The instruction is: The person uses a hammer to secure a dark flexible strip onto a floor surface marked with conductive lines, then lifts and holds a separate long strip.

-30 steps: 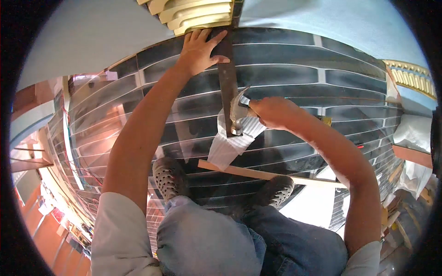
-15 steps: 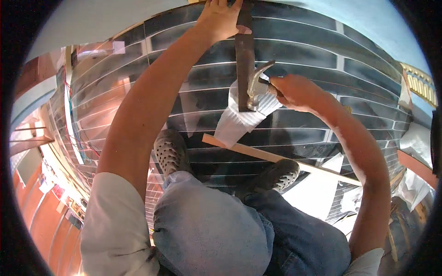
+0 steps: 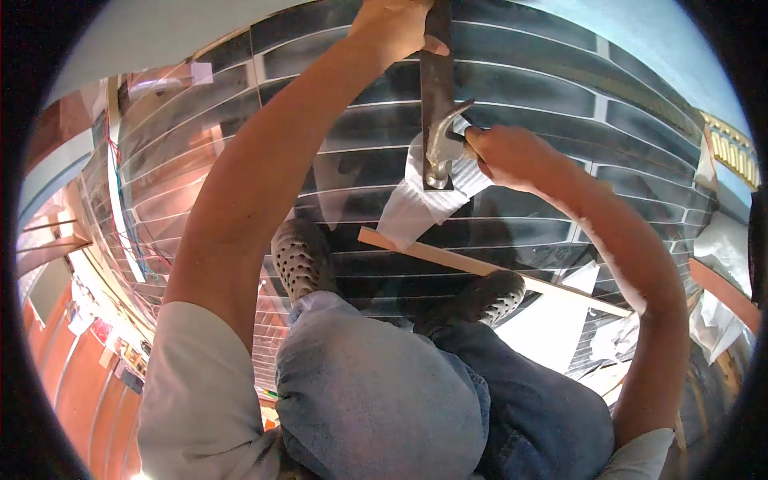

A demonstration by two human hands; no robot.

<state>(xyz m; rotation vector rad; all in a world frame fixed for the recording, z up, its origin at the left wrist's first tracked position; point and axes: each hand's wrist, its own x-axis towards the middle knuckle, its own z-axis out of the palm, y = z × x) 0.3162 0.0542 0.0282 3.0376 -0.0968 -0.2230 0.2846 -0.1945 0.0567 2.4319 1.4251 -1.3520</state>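
Observation:
At the top, my left hand (image 3: 394,32) grips the far part of a long dark flat strip (image 3: 437,84), its thumb across the strip's face; the fingertips run out at the upper edge. My right hand (image 3: 512,160) is closed round the handle of a claw hammer (image 3: 438,148). The hammer's head lies over the near end of the strip, its face close to or touching it and its claw pointing up and right. Behind that end is a crumpled white foam sheet (image 3: 412,212), which hangs down toward me.
Dark tiles with pale joints (image 3: 512,120) spread around the work. A thin wooden batten (image 3: 448,256) lies slantwise by my shoes (image 3: 302,256). White sheets (image 3: 548,332) lie at the right, loose wires (image 3: 128,240) at the left.
The hammer head has shifted left, from the strip's right edge to over its near end. The strip and my left hand appear slightly farther right and higher.

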